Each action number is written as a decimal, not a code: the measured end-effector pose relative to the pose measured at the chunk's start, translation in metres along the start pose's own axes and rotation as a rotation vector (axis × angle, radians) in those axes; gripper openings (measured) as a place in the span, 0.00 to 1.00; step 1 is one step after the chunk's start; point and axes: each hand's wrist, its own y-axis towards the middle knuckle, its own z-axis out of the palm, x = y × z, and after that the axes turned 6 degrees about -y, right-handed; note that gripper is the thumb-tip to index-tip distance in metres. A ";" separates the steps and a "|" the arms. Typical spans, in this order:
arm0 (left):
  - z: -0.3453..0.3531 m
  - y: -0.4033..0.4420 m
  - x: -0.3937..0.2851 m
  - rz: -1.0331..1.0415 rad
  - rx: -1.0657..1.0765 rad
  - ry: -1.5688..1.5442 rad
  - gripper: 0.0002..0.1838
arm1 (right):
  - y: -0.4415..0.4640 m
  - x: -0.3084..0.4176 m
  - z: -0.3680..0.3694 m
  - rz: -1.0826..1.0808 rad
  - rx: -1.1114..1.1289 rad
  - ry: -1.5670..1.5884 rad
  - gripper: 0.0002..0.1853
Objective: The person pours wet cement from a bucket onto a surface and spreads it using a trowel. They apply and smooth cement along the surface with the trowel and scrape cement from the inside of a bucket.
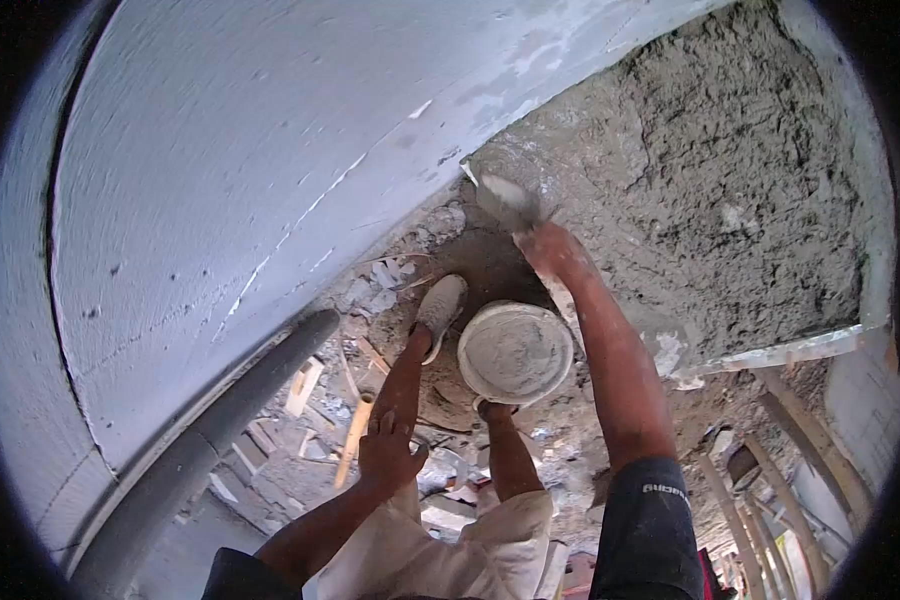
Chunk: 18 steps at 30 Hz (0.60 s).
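The right hand [562,255] is closed round the handle end of a mortar-smeared grey metal trowel [508,203], most of the grip hidden by the fingers. The arm reaches well forward, seemingly so that the blade can lie at the near corner of a rough, damp grey mortar bed [740,190], just beside a smooth, pale blue-grey wall [270,130]. The left hand [388,455] lies on the bent left leg by the knee, fingers loosely spread, with no tool visible in it; it probably props the leaning body.

Below the right forearm, a round, whitish bucket [467,375] filled with grey mortar stands by the feet, likely there to keep the mix within short reach of the trowel. A pale, dusty shoe [442,304] is planted to its left; the other foot is partly hidden by the bucket.

A pale, straight edging strip [810,346] borders the bed on one side, apparently containing the mortar. Farther out, a thick dark-grey pipe [195,450] runs along the wall's foot, next to scattered rubble and wood scraps [305,388].
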 end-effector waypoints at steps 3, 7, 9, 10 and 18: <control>0.013 -0.011 -0.006 -0.033 -0.015 -0.062 0.35 | -0.039 -0.056 0.038 -0.004 0.078 -0.062 0.26; 0.019 -0.014 -0.014 -0.070 -0.076 -0.091 0.34 | -0.104 -0.102 0.040 0.015 0.043 -0.149 0.25; 0.032 -0.018 -0.013 -0.085 -0.058 -0.117 0.36 | -0.113 -0.113 0.049 -0.053 -0.030 0.013 0.24; 0.037 -0.019 -0.013 -0.094 -0.061 -0.115 0.36 | -0.118 -0.086 0.030 -0.031 -0.028 0.129 0.27; 0.066 -0.020 -0.005 -0.128 -0.068 -0.113 0.38 | -0.007 0.025 0.007 -0.032 -0.014 0.020 0.28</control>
